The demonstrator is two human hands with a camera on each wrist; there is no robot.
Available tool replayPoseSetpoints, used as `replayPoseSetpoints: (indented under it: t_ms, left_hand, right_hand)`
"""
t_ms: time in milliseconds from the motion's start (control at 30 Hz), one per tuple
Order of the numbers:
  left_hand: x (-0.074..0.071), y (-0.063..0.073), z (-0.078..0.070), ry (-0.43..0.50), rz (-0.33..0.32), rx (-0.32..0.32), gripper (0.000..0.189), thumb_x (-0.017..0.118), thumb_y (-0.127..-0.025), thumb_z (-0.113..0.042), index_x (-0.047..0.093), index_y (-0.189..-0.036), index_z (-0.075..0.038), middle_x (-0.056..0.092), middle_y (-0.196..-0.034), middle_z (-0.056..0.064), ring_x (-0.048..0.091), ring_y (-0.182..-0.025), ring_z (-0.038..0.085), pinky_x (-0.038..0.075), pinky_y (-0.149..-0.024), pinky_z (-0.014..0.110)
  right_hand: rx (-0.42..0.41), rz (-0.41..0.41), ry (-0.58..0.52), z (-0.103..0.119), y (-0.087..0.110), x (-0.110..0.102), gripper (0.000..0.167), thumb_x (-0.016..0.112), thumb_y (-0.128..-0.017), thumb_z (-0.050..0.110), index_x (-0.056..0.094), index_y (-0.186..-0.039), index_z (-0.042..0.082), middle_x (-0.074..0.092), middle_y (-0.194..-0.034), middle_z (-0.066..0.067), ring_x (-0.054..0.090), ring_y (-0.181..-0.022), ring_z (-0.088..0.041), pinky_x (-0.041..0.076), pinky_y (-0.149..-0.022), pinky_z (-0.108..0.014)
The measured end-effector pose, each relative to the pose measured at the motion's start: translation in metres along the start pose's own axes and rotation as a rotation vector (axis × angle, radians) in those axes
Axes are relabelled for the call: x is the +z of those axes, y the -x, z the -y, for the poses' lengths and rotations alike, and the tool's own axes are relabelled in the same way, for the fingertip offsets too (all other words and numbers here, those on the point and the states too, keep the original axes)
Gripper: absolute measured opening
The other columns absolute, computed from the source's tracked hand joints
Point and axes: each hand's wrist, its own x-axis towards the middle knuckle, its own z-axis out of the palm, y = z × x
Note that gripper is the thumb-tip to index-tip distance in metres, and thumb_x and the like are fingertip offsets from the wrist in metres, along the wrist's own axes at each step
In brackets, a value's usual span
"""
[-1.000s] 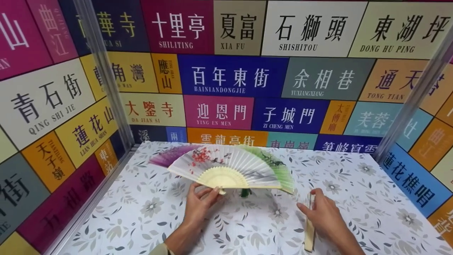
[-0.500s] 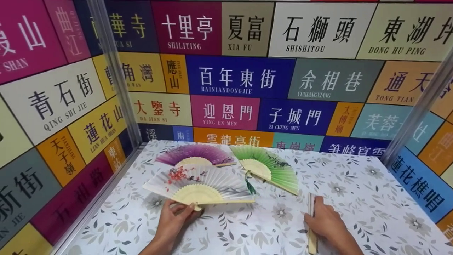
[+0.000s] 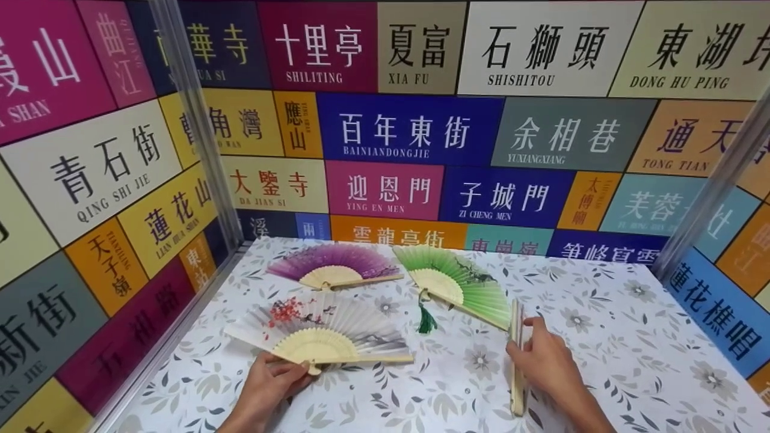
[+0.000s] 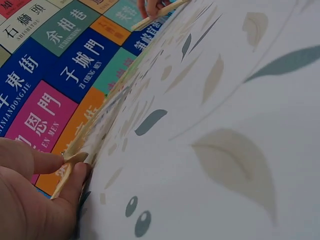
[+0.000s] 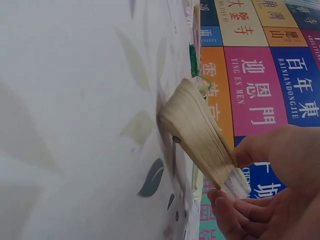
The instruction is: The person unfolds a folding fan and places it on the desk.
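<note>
In the head view my left hand (image 3: 264,385) pinches the handle end of an open white folding fan (image 3: 313,334) with red blossoms, spread over the table. The left wrist view shows thumb and finger together on its pale handle end (image 4: 75,159). My right hand (image 3: 547,358) grips a folded fan (image 3: 517,388), its pale ribs stacked closed. In the right wrist view the folded fan (image 5: 197,127) lies tilted, with fingers and thumb at its far end and its riveted end close to the cloth. Its upper end reaches the green fan's edge in the head view.
Behind lie an open purple fan (image 3: 343,261) and an open green fan (image 3: 460,279) with a dark green tassel (image 3: 426,320). A floral white cloth covers the table (image 3: 448,391). Coloured sign panels (image 3: 403,129) stand at the back and sides, with clear edge strips (image 3: 201,120).
The left hand has brought the white fan left and nearer, uncovering the purple and green fans. The right hand has shifted the folded fan slightly left and away. The head view has turned a little.
</note>
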Motion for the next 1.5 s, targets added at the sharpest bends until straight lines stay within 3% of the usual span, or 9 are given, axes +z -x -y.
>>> replayPoseSetpoints:
  t_ms: [333, 600, 733, 833, 967, 1100, 1233, 1333, 1500]
  left_hand:
    - [-0.007, -0.008, -0.011, -0.208, 0.039, -0.069, 0.057, 0.083, -0.094, -0.004, 0.046, -0.135, 0.011, 0.080, -0.103, 0.022, 0.081, -0.086, 0.020, 0.071, -0.078, 0.031]
    - [-0.014, -0.011, -0.019, -0.442, 0.015, -0.060, 0.059, 0.093, -0.087, -0.019, 0.060, -0.126, 0.010, 0.082, -0.090, 0.014, 0.081, -0.074, 0.016, 0.069, -0.068, 0.027]
    - [-0.018, -0.010, -0.027, -0.607, 0.019, -0.018, 0.046, 0.096, -0.083, -0.028, 0.072, -0.106, 0.004, 0.080, -0.080, 0.010, 0.078, -0.066, 0.013, 0.064, -0.059, 0.022]
    - [-0.020, -0.009, -0.037, -0.797, 0.022, 0.029, 0.040, 0.095, -0.084, -0.042, 0.079, -0.085, -0.005, 0.078, -0.069, 0.006, 0.075, -0.059, 0.011, 0.056, -0.053, 0.020]
    - [-0.015, -0.009, -0.058, -0.931, 0.017, 0.110, 0.045, 0.089, -0.088, -0.051, 0.079, -0.079, -0.009, 0.076, -0.066, 0.003, 0.073, -0.060, 0.013, 0.050, -0.052, 0.021]
    - [0.005, -0.009, -0.075, -0.846, 0.020, 0.279, 0.032, 0.087, -0.094, -0.037, 0.078, -0.089, -0.007, 0.078, -0.074, 0.005, 0.076, -0.063, 0.016, 0.061, -0.055, 0.025]
    - [0.035, -0.010, -0.086, -0.766, 0.023, 0.515, 0.016, 0.084, -0.098, -0.024, 0.079, -0.091, -0.010, 0.080, -0.079, 0.003, 0.076, -0.066, 0.014, 0.065, -0.061, 0.026]
    - [0.062, -0.012, -0.089, -0.728, 0.046, 0.677, 0.008, 0.082, -0.099, -0.018, 0.080, -0.095, -0.012, 0.081, -0.086, 0.001, 0.077, -0.074, 0.012, 0.067, -0.071, 0.025]
    - [0.114, -0.012, -0.084, -0.661, 0.164, 0.859, 0.006, 0.077, -0.100, -0.010, 0.080, -0.106, -0.009, 0.083, -0.099, 0.005, 0.079, -0.091, 0.016, 0.069, -0.085, 0.026]
  right_hand:
    - [-0.068, -0.087, -0.114, 0.014, -0.001, -0.003, 0.066, 0.067, -0.105, 0.042, 0.047, -0.153, 0.002, 0.074, -0.105, -0.008, 0.069, -0.076, -0.014, 0.054, -0.061, -0.032]
    - [-0.079, -0.142, -0.209, 0.024, -0.001, -0.003, 0.058, 0.070, -0.105, 0.046, 0.056, -0.144, 0.006, 0.076, -0.117, -0.015, 0.077, -0.098, -0.024, 0.061, -0.075, -0.034]
    - [-0.079, -0.183, -0.260, 0.029, 0.001, -0.004, 0.055, 0.069, -0.105, 0.049, 0.060, -0.141, 0.009, 0.076, -0.121, -0.016, 0.077, -0.105, -0.028, 0.064, -0.081, -0.035]
    - [-0.096, -0.214, -0.312, 0.032, 0.003, -0.005, 0.050, 0.069, -0.106, 0.047, 0.063, -0.137, 0.009, 0.076, -0.124, -0.017, 0.077, -0.108, -0.028, 0.066, -0.081, -0.030]
    - [-0.128, -0.258, -0.370, 0.035, 0.004, -0.006, 0.039, 0.069, -0.107, 0.037, 0.070, -0.129, 0.005, 0.077, -0.123, -0.017, 0.078, -0.107, -0.025, 0.065, -0.079, -0.019]
    - [-0.145, -0.327, -0.401, 0.039, 0.004, -0.006, 0.028, 0.070, -0.107, 0.030, 0.077, -0.120, 0.005, 0.081, -0.116, -0.014, 0.077, -0.100, -0.009, 0.059, -0.081, -0.010]
    - [-0.165, -0.384, -0.467, 0.044, 0.006, -0.005, 0.026, 0.072, -0.106, 0.027, 0.078, -0.116, 0.004, 0.082, -0.111, -0.014, 0.072, -0.091, 0.005, 0.058, -0.082, -0.008]
    - [-0.186, -0.414, -0.531, 0.048, 0.008, -0.004, 0.026, 0.074, -0.105, 0.027, 0.079, -0.115, 0.004, 0.082, -0.111, -0.016, 0.072, -0.090, 0.006, 0.062, -0.079, -0.011]
    - [-0.224, -0.462, -0.593, 0.054, 0.010, -0.004, 0.026, 0.076, -0.104, 0.031, 0.080, -0.115, 0.008, 0.082, -0.111, -0.013, 0.074, -0.094, 0.002, 0.065, -0.077, -0.016]
